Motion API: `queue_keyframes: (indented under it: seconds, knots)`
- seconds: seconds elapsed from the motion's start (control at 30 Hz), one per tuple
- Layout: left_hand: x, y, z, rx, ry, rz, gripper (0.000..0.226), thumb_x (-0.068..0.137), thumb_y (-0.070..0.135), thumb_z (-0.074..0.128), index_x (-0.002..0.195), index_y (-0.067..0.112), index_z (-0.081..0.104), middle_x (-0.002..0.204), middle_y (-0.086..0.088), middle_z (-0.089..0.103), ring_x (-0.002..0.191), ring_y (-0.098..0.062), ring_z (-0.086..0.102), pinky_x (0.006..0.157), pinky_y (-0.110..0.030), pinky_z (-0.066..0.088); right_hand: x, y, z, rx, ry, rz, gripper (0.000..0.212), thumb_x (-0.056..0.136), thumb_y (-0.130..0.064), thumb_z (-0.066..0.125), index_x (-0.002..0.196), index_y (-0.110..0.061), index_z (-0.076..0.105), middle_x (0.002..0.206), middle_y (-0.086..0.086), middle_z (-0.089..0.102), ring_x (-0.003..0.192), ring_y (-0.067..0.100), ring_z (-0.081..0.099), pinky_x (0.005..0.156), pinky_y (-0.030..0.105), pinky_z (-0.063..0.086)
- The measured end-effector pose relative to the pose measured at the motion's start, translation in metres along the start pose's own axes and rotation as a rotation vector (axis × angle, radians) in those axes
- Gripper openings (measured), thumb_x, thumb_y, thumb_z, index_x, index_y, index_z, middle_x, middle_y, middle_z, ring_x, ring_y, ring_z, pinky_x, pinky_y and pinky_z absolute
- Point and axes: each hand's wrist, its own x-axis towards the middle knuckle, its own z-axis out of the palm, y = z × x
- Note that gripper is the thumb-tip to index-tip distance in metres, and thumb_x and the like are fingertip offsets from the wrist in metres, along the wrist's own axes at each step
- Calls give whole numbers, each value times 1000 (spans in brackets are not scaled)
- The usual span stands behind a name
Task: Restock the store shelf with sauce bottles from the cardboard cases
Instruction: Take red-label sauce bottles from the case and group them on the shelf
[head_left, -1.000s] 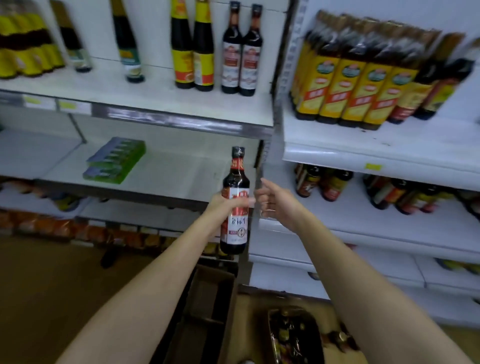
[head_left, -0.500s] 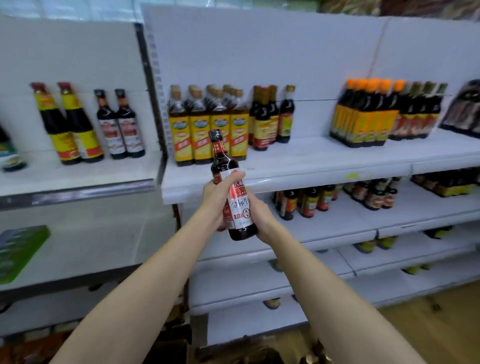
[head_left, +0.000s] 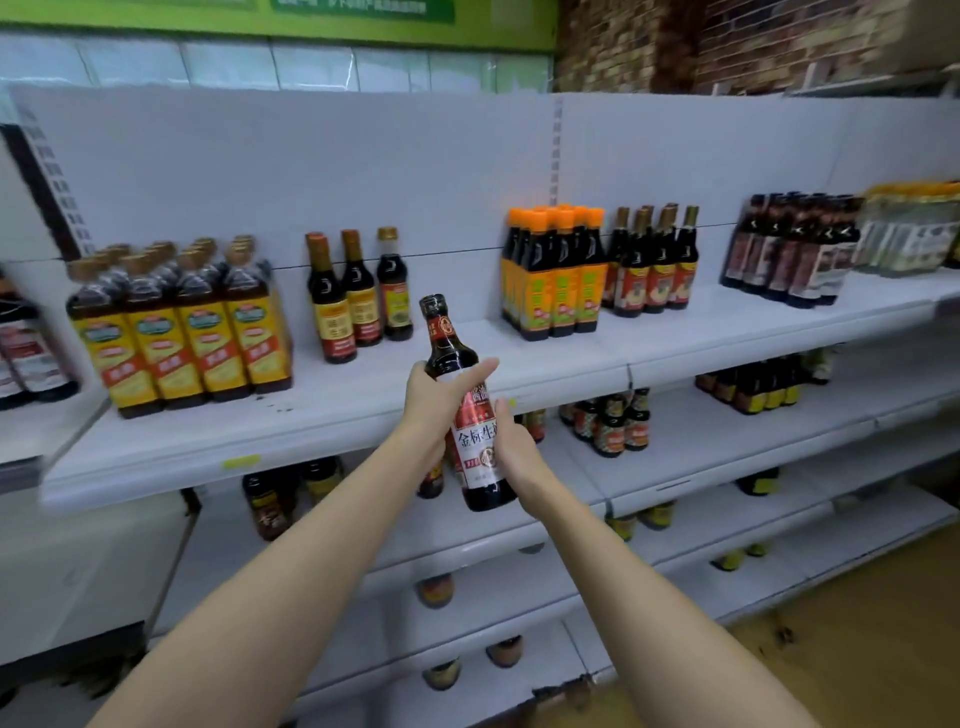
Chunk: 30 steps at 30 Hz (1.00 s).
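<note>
Glossy dark glass bottle (head_left: 470, 415) with smooth paper label; matt white metal shelf (head_left: 363, 415); rough brick wall (head_left: 727, 41) at one o'clock.

Two bare forearms, no sleeves in view from the frame's bottom edge to the wrists. No watch, bracelet or glove on the left hand (head_left: 434, 402) or the right hand (head_left: 514, 449). No rings visible on the fingers that show. Slender arms, smooth, unmarked; short nails, as far as discernible.
</note>
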Motion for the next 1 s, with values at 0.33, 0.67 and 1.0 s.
queue_keyframes:
  seconds: [0.33, 0.67, 1.0]
  knots:
    - [44, 3, 149, 52, -41, 114, 59, 56, 50, 94, 101, 18, 72, 91, -6, 77, 88, -28, 75, 83, -54, 61, 43, -7, -130, 133, 49, -76, 64, 104, -65, 17, 115, -34, 71, 109, -3, 76, 104, 12, 70, 93, 31, 53]
    - [134, -23, 341, 63, -168, 285, 42, 75, 36, 88, 106, 17, 65, 98, -3, 75, 89, -19, 74, 83, -44, 61, 140, -21, -318, 55, 199, -177, 56, 108, -55, 15, 100, -36, 68, 104, -3, 74, 97, 8, 69, 90, 28, 54]
    - [216, -48, 538, 55, -270, 269, 48, 72, 42, 87, 105, 17, 63, 97, -4, 73, 89, -21, 73, 86, -52, 60, 221, -30, -507, 146, 284, -182, 52, 110, -51, 17, 109, -31, 66, 105, -4, 74, 99, 11, 70, 86, 27, 53]
